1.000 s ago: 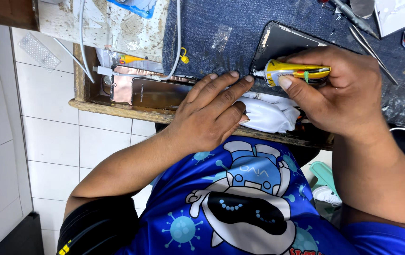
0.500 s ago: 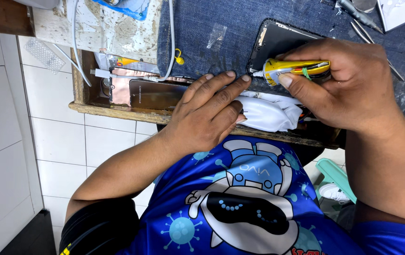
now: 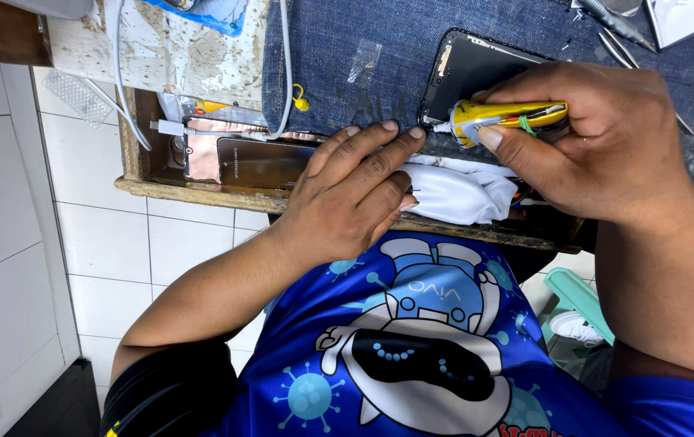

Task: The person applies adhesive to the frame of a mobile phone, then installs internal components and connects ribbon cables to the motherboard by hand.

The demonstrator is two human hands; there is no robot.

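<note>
My right hand grips a yellow glue tube, its white nozzle touching the lower left corner of a black phone frame that lies on a denim cloth. My left hand rests flat with fingers spread, its fingertips pressing on the denim edge just beside the phone frame. A crumpled white cloth sits under both hands at the bench edge.
An open wooden drawer holds a brown phone back cover and a white cable. Metal tweezers and tools lie at the far right of the denim. White tiled floor shows at the left; a green stool stands below.
The view has shifted slightly. Both hands stay in place, the tube's nozzle still at the phone frame's corner.
</note>
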